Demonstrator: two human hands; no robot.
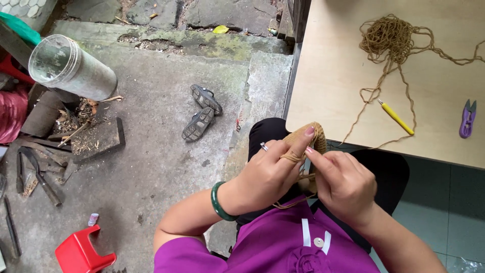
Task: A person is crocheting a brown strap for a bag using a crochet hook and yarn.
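Two hands meet over the lap, just below the pale wooden bench [343,76] edge. Left hand [270,174] holds the small tan crocheted piece [308,135], yarn looped round its raised forefinger. Right hand [343,182] pinches the strand beside it. On the bench: loose tan yarn tangle [391,38], yellow-handled crochet hook [396,117], purple thread snips [467,119].

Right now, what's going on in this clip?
A seated person is working tan yarn by hand. The left hand has yarn looped over its raised index finger and holds a small tan crocheted piece; the right hand pinches the strand beside it. On the light wooden table lie a loose yarn pile, a yellow-handled crochet hook and purple thread snips, all untouched.
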